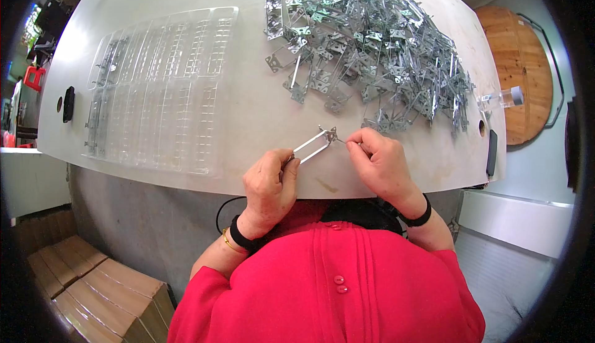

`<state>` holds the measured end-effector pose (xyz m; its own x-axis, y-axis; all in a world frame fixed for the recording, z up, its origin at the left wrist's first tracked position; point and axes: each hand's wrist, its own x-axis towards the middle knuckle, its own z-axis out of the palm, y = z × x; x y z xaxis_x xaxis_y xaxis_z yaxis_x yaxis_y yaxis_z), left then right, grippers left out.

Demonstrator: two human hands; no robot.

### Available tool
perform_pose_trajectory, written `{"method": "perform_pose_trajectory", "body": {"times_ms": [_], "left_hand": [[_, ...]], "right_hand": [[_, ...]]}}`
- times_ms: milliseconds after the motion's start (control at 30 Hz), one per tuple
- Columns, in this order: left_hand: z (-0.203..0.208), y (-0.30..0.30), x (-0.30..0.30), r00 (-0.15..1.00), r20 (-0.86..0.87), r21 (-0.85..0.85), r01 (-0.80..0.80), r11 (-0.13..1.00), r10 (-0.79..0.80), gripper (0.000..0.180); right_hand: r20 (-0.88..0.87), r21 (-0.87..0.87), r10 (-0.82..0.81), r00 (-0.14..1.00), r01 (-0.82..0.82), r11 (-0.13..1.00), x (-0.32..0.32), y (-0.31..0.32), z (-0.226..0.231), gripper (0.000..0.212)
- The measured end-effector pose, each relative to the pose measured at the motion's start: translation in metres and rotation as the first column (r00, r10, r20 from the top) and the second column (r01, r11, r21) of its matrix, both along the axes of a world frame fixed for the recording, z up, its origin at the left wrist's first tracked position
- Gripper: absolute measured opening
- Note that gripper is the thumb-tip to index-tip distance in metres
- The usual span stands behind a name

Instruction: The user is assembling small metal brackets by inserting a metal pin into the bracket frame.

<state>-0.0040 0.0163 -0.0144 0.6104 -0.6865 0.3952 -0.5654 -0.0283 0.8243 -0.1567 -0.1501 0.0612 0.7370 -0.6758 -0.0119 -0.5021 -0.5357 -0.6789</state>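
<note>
The left hand (271, 185) is closed around the near end of a slim, elongated bright-metal wire frame (313, 146), which is held just above the near edge of the pale, rounded worktop (248, 113). The right hand (383, 164) is pinched shut at thumb and forefinger on something very small at the frame's far end, beside its stamped end bracket (the pinched item is too small to identify).

For good execution of this step, in judgement: keep the left grip firm and low so the frame cannot twist; keep the right fingertips close to the bracket so that the fine work is done with short, controlled movements; keep the frame clear of the heap behind it to avoid snagging.

Beyond the right hand lies a large tangled heap of similar grey metal frames and brackets (372, 39), spread over the far right of the worktop. To the left lies a clear plastic compartment tray (162, 89), with metal parts showing in some of its left-hand cells. A small clear container (505, 98) sits at the right edge.

Below left, stacked brown cardboard cartons (93, 287) stand on the floor. At far right, a round wooden board (520, 70) leans by the wall.
</note>
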Motion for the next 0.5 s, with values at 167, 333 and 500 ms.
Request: {"method": "perform_pose_trajectory", "body": {"times_ms": [167, 333, 500], "left_hand": [[0.0003, -0.0003, -0.0001, 1.000, 0.004, 0.002, -0.004, 1.000, 0.004, 0.023], [-0.0004, 0.0000, -0.0003, 1.000, 0.004, 0.009, -0.005, 1.000, 0.005, 0.024], [-0.0014, 0.0005, -0.0008, 1.000, -0.002, 0.011, -0.007, 1.000, 0.007, 0.024]], "right_hand": [[0.006, -0.011, 0.017, 1.000, -0.017, 1.000, 0.0006, -0.0005, -0.0008, 0.008], [0.019, -0.036, 0.026, 0.999, -0.025, 0.999, 0.0015, 0.0003, -0.0027, 0.008], [0.009, -0.031, 0.013, 1.000, -0.012, 0.999, 0.0019, 0.0005, -0.0018, 0.008]]}}
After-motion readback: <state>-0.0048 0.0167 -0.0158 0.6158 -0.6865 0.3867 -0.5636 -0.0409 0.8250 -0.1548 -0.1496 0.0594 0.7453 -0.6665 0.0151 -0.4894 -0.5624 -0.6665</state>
